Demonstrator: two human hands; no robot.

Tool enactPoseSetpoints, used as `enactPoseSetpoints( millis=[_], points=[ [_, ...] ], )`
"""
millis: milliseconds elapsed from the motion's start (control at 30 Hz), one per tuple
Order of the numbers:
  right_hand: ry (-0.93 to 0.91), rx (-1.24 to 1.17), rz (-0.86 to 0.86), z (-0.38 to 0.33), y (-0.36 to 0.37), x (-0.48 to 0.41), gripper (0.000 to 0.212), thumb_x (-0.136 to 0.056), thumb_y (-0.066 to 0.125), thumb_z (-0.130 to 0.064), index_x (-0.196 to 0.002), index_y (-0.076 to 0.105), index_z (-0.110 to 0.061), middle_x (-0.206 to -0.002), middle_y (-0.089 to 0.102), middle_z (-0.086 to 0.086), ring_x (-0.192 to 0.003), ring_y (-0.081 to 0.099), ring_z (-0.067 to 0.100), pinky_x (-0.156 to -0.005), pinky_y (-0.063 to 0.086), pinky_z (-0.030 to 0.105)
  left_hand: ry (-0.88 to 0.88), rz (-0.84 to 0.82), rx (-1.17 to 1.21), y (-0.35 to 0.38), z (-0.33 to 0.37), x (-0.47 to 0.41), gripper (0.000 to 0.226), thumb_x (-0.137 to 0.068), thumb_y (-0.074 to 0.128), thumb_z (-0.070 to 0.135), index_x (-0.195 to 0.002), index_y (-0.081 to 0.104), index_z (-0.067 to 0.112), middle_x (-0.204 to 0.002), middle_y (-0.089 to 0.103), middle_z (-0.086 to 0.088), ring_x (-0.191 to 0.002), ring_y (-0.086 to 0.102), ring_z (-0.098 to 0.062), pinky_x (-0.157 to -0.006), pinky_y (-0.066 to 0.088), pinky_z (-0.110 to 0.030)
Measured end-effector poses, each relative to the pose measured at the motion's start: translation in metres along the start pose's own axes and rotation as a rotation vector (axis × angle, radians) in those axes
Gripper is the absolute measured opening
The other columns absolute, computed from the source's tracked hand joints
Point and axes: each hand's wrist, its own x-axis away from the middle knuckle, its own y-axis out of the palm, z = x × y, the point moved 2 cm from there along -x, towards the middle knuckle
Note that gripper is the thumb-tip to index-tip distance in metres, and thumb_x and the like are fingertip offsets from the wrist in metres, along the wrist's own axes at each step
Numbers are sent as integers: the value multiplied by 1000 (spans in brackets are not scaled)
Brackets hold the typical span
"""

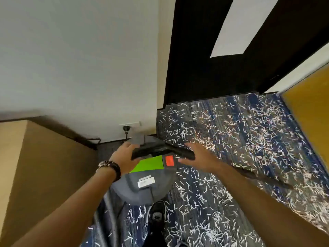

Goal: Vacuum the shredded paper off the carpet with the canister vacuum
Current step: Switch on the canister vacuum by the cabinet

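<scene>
a: where is the grey dome-shaped canister vacuum (142, 189)?
b: on the blue-grey striped carpet (239, 125) by the wall, with white shredded paper strips (183, 134) scattered to its right.
a: the hands?
b: left hand (124, 155) at one end of the black plastic bar (160, 149) above it, grip blurred, cannot tell; right hand (199, 157) at the other end, grip open, fingers spread.

- Both bare forearms reach forward and down from the lower edge of the view, drawing together toward the middle.
- The left hand (124, 155), with beaded bands (111, 166) round its wrist, grips the left end of a black bar (160, 150), fingers above and thumb below.
- The right hand (197, 155) is at the bar's right end, fingers spread and nearly straight, thumb beneath; blur hides whether it grips.
</scene>
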Motion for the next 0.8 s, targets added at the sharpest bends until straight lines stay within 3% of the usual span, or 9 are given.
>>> enactPoseSetpoints(
  millis=[67,167,267,367,500,600,700,800],
  points=[
    [1,12,19,16,33,-46,106,-73,59,-86,-155,34,-24,-144,44,10,-134,48,31,-112,41,45,-24,79,-2,27,-20,-29,60,-98,67,43,-150,54,14,-151,51,-15,-138,50,-38,-112,42,-44],
    [25,35,33,38,76,-100,104,-77,60,-83,-157,30,-25,-151,37,8,-138,42,33,-115,36,51,-13,185,-67,71,-46,-57,76,-92,41,64,-143,64,13,-138,60,-22,-129,57,-45,-107,46,-55],
    [33,78,78,48,94,-135,118,-62,47,-94,-158,28,-27,-155,36,7,-142,38,33,-117,32,54,47,310,-169,99,-56,-66,64,-98,39,53,-144,62,16,-136,62,-24,-127,58,-48,-107,45,-62],
    [-10,62,48,58,102,-156,122,-56,56,-98,-154,35,-28,-149,48,6,-136,46,30,-114,35,51,88,469,-241,117,-62,-67,60,-103,39,46,-154,52,18,-146,56,-23,-140,47,-46,-117,30,-59],
    [-14,26,42,64,101,-166,101,-58,73,-85,-141,50,-32,-129,63,-2,-118,59,23,-106,44,45,91,494,-268,126,-66,-71,60,-106,33,46,-159,42,17,-150,51,-23,-144,41,-47,-122,23,-59],
    [44,33,-87,61,93,-174,91,-57,80,-80,-130,57,-30,-118,67,-5,-108,63,19,-99,50,38,93,496,-279,127,-66,-73,62,-105,33,47,-158,44,16,-147,53,-24,-142,44,-49,-121,23,-59],
    [46,2,-167,57,84,-176,61,-65,80,-74,-108,62,-34,-98,67,-9,-94,64,16,-82,50,30,111,475,-309,115,-70,-77,66,-100,37,53,-153,53,17,-138,59,-23,-129,54,-47,-115,34,-62],
    [9,0,-190,48,73,-164,37,-78,78,-63,-92,57,-36,-86,61,-11,-86,60,17,-68,41,27,79,391,-286,92,-77,-76,76,-88,41,68,-137,65,14,-123,62,-19,-113,60,-44,-100,47,-59]
  ],
)
